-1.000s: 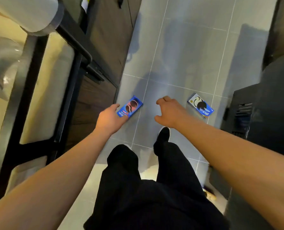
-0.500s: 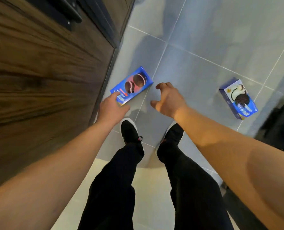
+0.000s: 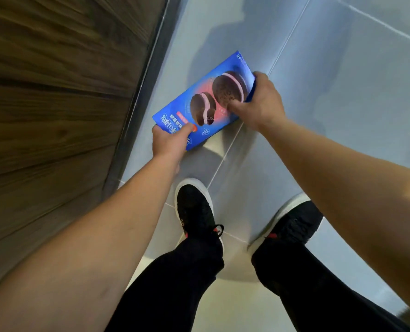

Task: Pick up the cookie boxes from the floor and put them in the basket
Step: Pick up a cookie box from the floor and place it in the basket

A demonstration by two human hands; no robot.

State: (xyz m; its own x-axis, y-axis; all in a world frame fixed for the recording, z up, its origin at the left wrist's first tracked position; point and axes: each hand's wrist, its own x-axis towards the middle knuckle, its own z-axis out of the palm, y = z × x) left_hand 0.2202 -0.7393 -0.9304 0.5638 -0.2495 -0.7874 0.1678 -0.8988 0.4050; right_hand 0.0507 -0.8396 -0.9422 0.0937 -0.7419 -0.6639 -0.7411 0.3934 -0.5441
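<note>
Blue cookie box (image 3: 199,101) lying on the grey floor tiles (image 3: 330,104) beside the wood cabinet (image 3: 55,92). Left hand (image 3: 168,142) pinching the near corner, right hand (image 3: 259,104) clamping the far end, probably for a level lift. Basket not showing.

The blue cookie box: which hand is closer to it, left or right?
Neither; both hold the blue cookie box. The left hand grips its near end, thumb on top. The right hand grips the far end, thumb on the cookie picture, fingers curled over the edge.
</note>
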